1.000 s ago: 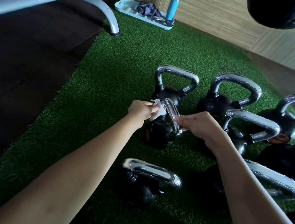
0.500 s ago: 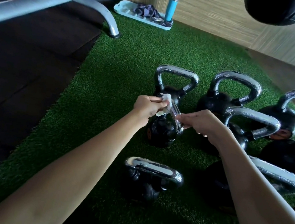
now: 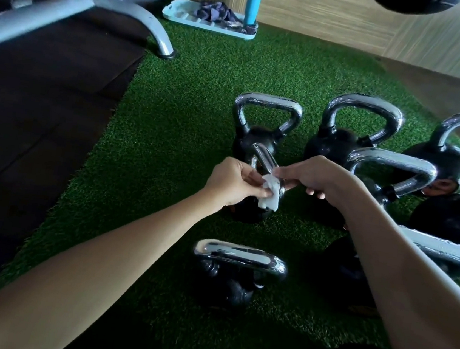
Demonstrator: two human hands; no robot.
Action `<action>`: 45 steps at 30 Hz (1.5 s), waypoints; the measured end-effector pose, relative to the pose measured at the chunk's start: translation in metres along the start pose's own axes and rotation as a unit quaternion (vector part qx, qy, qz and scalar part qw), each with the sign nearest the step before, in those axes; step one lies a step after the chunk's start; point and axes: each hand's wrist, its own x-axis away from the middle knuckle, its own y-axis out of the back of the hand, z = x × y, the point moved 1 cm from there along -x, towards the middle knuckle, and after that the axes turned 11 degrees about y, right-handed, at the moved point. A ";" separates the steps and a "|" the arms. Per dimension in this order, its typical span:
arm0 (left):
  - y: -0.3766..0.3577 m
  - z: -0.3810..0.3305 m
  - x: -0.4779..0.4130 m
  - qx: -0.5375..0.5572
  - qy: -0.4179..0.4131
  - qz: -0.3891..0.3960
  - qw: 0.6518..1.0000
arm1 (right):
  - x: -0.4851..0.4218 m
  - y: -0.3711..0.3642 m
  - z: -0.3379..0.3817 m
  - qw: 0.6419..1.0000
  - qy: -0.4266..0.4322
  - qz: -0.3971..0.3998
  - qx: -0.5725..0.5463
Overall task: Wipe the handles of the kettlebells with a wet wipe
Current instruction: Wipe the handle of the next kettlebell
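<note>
Kettlebells [image 3: 338, 146], black with chrome handles, stand clustered on the right half of the green turf [image 3: 169, 138], which runs from the near edge to a wooden wall at the far edge. A grey metal frame [image 3: 113, 9] plants one foot at the turf's left edge, beside dark flooring. At the far edge lies a pale tray [image 3: 180, 17] carrying a crumpled cloth [image 3: 215, 12], with an upright blue bottle [image 3: 252, 4] at its right end. The small kettlebell [image 3: 247, 213] at the cluster's left side stands between a taller one behind and another nearer the viewer. Right hand [image 3: 317, 175]: thumb and forefinger pinch the top of this kettlebell's chrome handle [image 3: 262, 158]. Left hand [image 3: 231, 181]: fingers curled, gripping the white wet wipe [image 3: 271, 193], which is pressed against the handle's near side, just below the right fingertips.
</note>
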 end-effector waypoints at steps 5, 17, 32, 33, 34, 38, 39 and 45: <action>0.001 0.004 -0.002 -0.089 -0.010 -0.005 0.996 | 0.003 -0.003 -0.001 1.000 -0.001 -0.017 -0.026; 0.029 0.005 0.019 -0.070 -0.103 -0.029 0.992 | 0.005 -0.021 -0.023 0.989 0.071 -0.092 -0.086; 0.038 -0.064 0.064 -0.068 -0.260 -0.119 0.956 | 0.045 -0.008 -0.025 0.932 0.185 0.000 -0.312; 0.038 -0.065 0.064 -0.077 -0.246 -0.109 0.960 | 0.044 -0.009 -0.026 0.932 0.171 -0.011 -0.320; 0.038 -0.065 0.062 -0.092 -0.225 -0.093 0.966 | 0.044 -0.009 -0.029 0.933 0.157 -0.026 -0.321; 0.040 -0.060 0.046 -0.127 -0.125 -0.090 0.980 | 0.049 0.002 -0.040 0.936 0.097 -0.136 -0.311; 0.037 -0.062 0.040 -0.127 -0.099 -0.124 0.979 | 0.048 0.006 -0.044 0.929 0.083 -0.171 -0.318; 0.008 -0.083 -0.001 -0.364 0.083 -0.109 0.921 | 0.031 0.007 -0.056 0.906 0.034 -0.280 -0.316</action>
